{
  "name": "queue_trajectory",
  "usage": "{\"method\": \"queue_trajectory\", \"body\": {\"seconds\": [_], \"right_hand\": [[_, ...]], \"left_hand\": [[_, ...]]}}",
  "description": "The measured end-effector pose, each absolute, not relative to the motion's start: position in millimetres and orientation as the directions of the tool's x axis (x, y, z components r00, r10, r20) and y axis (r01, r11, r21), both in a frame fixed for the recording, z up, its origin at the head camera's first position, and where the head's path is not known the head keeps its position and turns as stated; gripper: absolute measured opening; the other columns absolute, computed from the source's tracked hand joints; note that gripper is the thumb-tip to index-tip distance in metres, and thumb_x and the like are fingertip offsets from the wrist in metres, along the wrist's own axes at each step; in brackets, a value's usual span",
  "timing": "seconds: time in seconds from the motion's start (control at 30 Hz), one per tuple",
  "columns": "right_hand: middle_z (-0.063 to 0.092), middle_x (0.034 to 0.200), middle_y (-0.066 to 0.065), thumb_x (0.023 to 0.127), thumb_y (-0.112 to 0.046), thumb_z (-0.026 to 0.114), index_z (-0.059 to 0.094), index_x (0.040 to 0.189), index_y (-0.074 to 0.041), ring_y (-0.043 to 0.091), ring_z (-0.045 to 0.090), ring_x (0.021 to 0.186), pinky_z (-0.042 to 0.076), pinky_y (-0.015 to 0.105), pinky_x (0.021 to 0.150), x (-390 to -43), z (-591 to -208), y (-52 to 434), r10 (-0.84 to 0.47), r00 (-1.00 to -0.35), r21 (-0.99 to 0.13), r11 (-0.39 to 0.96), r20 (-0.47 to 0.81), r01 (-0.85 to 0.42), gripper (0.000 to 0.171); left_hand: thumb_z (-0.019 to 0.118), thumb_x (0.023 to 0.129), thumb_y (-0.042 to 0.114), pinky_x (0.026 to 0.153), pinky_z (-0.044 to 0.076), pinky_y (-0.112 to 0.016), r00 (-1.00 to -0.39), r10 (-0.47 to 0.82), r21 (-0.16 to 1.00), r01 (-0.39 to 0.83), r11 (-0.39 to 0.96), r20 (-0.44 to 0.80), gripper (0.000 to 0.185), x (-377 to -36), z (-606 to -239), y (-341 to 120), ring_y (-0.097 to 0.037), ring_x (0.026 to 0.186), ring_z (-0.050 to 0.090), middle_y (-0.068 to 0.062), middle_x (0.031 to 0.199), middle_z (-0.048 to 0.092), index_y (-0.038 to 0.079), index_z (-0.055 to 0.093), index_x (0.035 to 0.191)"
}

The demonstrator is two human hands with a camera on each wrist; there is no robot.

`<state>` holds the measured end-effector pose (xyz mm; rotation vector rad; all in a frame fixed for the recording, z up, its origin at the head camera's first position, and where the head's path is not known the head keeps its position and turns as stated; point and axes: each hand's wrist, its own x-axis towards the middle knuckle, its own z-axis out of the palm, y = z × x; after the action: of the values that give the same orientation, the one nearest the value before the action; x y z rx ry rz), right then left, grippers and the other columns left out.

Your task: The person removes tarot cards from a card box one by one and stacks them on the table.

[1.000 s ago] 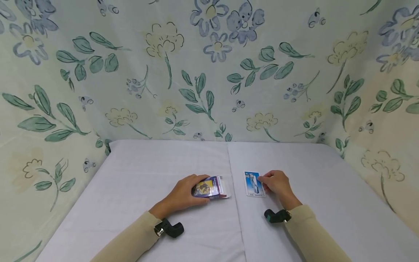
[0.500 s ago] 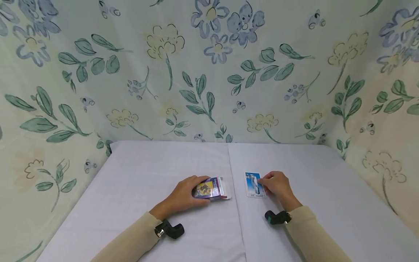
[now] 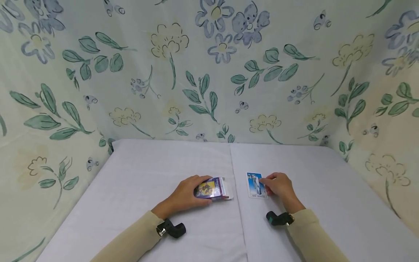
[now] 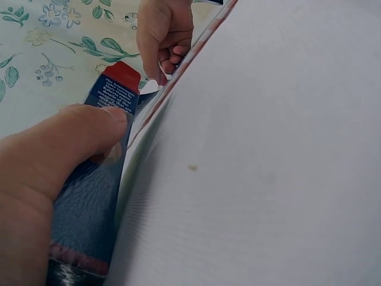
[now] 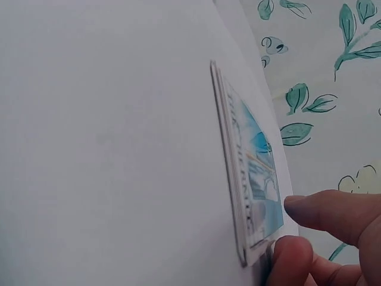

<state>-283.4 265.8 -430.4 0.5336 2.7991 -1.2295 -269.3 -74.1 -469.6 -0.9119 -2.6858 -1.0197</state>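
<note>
Hands on a card box and cards

Left hand (image 3: 186, 194) grips the card box (image 3: 214, 188); right hand (image 3: 278, 186) pinches the card stack (image 3: 255, 185) at lower centre; better lift cards by the edge.

Head view: looked forward and down from above the person's chest onto the white table (image 3: 137, 189), taking in both hands, both sleeves and the flowered cloth (image 3: 209, 72) behind; the widest and farthest of the three.
Left wrist view: sat low at the left hand (image 4: 53, 173), very near, its frame turned so the table stood as a slope; it faced along the card box (image 4: 98, 179) towards the right hand (image 4: 164, 33).
Right wrist view: sat low and close by the right hand's fingertips (image 5: 321, 217), likewise turned, facing along the card pile (image 5: 250, 179).
Shared: the head and left wrist views both showed the box and right hand; the head and right wrist views both showed the pile; all three showed table and cloth.
</note>
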Motion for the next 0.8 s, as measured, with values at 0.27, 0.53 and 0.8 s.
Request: {"method": "queue_trajectory", "body": {"seconds": [0.27,0.53,0.8], "right_hand": [[0.058,0.076,0.012,0.09,-0.029,0.067,0.058,0.108,0.003,0.019,0.056,0.062,0.043,0.023,0.055,-287,-428,266,0.291,-0.94,-0.74,0.589,-0.179,0.324,0.038],[0.059,0.08,0.013,0.089,-0.033,0.067,0.059,0.109,0.003,0.021,0.057,0.067,0.044,0.022,0.057,-284,-432,267,0.304,-0.935,-0.76,0.559,-0.185,0.332,0.042],[0.06,0.081,0.012,0.091,-0.035,0.064,0.057,0.114,0.002,0.021,0.057,0.069,0.043,0.021,0.057,-284,-431,268,0.301,-0.935,-0.771,0.544,-0.189,0.331,0.044]], "left_hand": [[0.08,0.07,0.055,0.083,0.045,-0.033,-0.858,0.435,0.646,0.499,0.577,0.274,0.078,-274,-467,-72,-0.01,0.094,0.054,0.005,0.113,0.058,0.019,0.048,0.131],[0.08,0.07,0.053,0.089,0.038,-0.038,-0.827,0.446,0.561,0.56,0.61,0.342,0.069,-279,-468,-74,-0.009,0.096,0.05,0.006,0.11,0.058,0.014,0.058,0.122],[0.079,0.071,0.055,0.092,0.038,-0.042,-0.851,0.427,0.577,0.523,0.628,0.307,0.08,-281,-469,-73,-0.012,0.099,0.048,0.004,0.113,0.057,0.017,0.051,0.135]]}}
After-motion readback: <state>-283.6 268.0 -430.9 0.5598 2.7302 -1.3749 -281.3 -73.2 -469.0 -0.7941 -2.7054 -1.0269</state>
